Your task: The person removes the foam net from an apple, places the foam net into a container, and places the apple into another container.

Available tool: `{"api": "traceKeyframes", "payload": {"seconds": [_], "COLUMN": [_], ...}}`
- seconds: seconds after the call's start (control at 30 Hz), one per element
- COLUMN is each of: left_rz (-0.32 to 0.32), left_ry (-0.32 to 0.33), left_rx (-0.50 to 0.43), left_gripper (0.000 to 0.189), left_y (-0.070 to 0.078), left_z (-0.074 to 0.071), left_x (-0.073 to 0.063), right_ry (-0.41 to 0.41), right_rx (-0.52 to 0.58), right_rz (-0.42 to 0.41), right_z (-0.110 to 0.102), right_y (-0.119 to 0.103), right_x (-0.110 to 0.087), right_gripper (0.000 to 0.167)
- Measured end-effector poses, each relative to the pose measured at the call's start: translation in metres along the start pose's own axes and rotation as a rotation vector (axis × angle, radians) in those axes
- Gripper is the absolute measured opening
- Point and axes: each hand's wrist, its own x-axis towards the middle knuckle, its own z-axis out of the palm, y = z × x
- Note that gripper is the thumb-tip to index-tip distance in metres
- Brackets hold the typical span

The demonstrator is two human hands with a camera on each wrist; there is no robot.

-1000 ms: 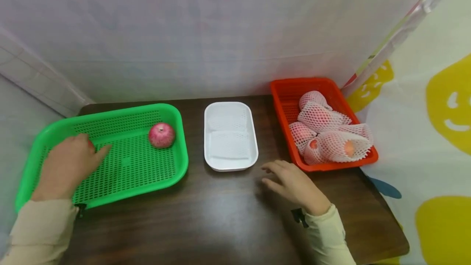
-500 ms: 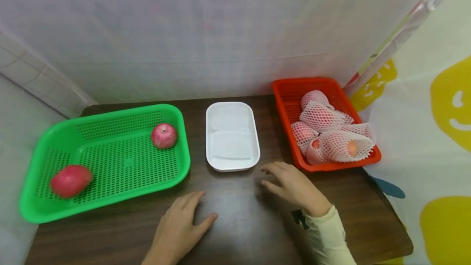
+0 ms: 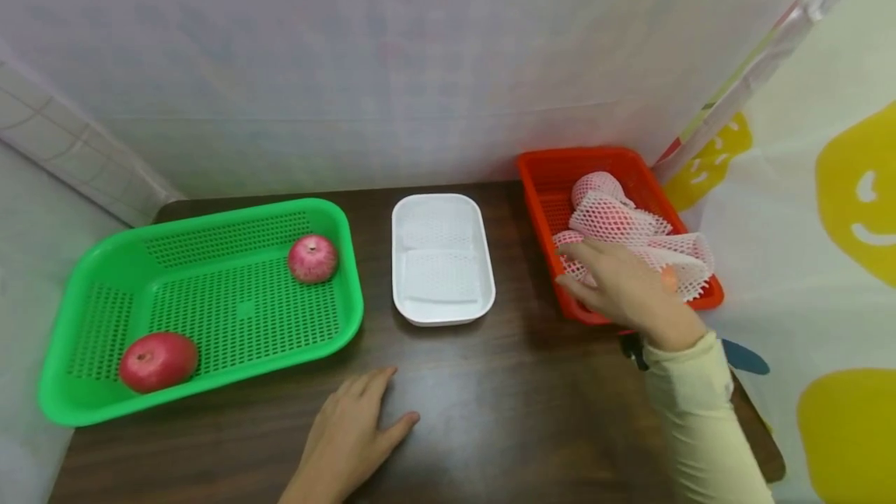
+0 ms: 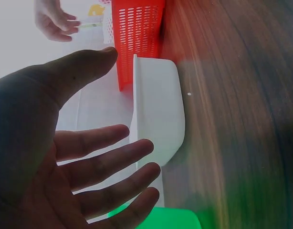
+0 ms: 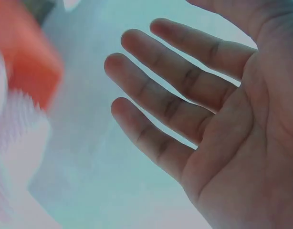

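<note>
My right hand (image 3: 623, 286) hovers over the front of the red basket (image 3: 535, 208), fingers spread and holding nothing. In the basket lie several pinkish-red fruits in white foam nets (image 3: 609, 216); the hand hides part of them. In the right wrist view the fingers (image 5: 156, 90) are nearly straight, with the red basket (image 5: 39, 62) blurred at left. My left hand (image 3: 350, 426) is low over the table in front of the green basket (image 3: 266, 368), fingers relaxed and holding nothing. Ahead of it stands a white tray (image 3: 441, 311), seen from the side in the left wrist view.
The green basket holds a round speckled pink fruit (image 3: 313, 258) at its right end and a longer red fruit (image 3: 159, 362) near its front left. A pale cloth (image 3: 420, 61) hangs behind the dark wooden table (image 3: 476, 403). A yellow-patterned sheet (image 3: 791, 271) hangs at right.
My left hand has left the red fruit in the green basket and come right to the table front. The fruit has rolled slightly. My right hand has moved right over the red basket.
</note>
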Motion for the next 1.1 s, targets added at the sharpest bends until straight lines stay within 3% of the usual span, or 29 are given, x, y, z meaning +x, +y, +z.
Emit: {"api": "traceKeyframes", "payload": {"seconds": [0.13, 0.23, 0.47, 0.63, 0.83, 0.97, 1.1], "left_rz": [-0.009, -0.021, -0.053, -0.061, -0.056, -0.054, -0.056], "left_ry": [-0.011, -0.019, -0.045, -0.065, -0.053, -0.059, -0.070], "left_rx": [-0.010, -0.013, -0.023, -0.029, -0.033, -0.043, -0.040], "left_gripper": [0.063, 0.064, 0.066, 0.065, 0.066, 0.065, 0.065], "left_y": [0.000, 0.000, 0.001, 0.002, 0.001, 0.001, 0.000], "left_z": [0.002, 0.003, 0.003, 0.003, 0.005, 0.005, 0.006], "left_x": [-0.001, -0.002, -0.003, -0.003, -0.002, -0.001, 0.000], "right_ry": [-0.071, -0.165, -0.418, -0.576, -0.693, -0.675, -0.620], "right_rx": [-0.058, -0.085, -0.027, -0.032, -0.013, 0.021, -0.017], "right_rz": [0.097, 0.177, 0.324, 0.394, 0.461, 0.482, 0.407], "right_z": [-0.039, -0.052, -0.030, -0.013, -0.007, -0.001, -0.001], "right_y": [0.042, 0.077, 0.141, 0.154, 0.151, 0.156, 0.162], "right_x": [0.020, 0.038, 0.062, 0.066, 0.076, 0.073, 0.070], "right_gripper": [0.038, 0.044, 0.077, 0.101, 0.113, 0.115, 0.105]}}
